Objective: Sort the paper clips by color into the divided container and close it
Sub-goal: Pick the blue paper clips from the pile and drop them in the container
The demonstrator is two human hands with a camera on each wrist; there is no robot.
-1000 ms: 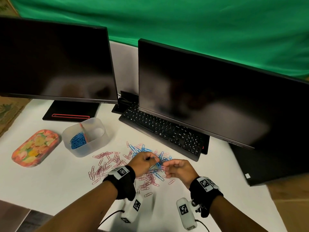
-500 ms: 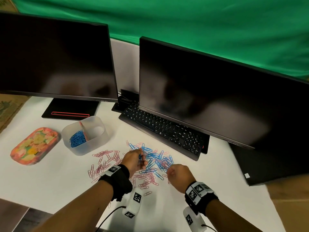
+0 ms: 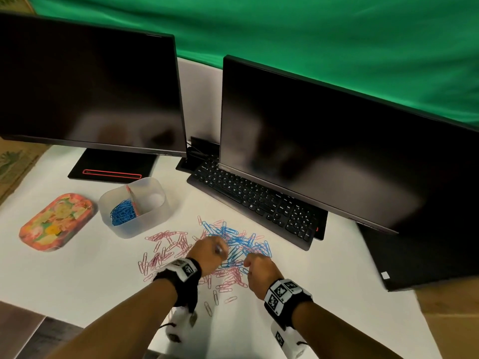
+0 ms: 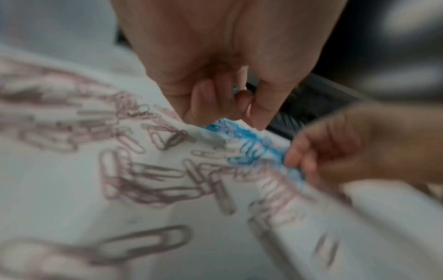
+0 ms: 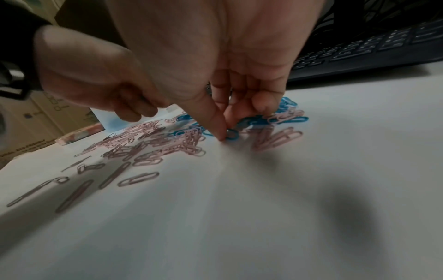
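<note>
- Right hand [image 5: 215, 79]: thumb and fingertips pinch a blue paper clip [image 5: 231, 134] off the white table [image 5: 287, 189]
- Left hand [image 4: 227, 66]: fingers curled, a bit of blue between them; held or not, I cannot tell
- Divided container [image 3: 134, 207]: open; blue clips [image 3: 122, 213] in the left compartment
- Pink clips [image 3: 166, 251] loose on the table

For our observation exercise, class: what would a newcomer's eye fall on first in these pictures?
First, the scatter of pink paper clips and blue paper clips on the white table, with the left hand and right hand picking among them. Next, the divided container at left, blue clips in one compartment, and the floral lid beside it.
</note>
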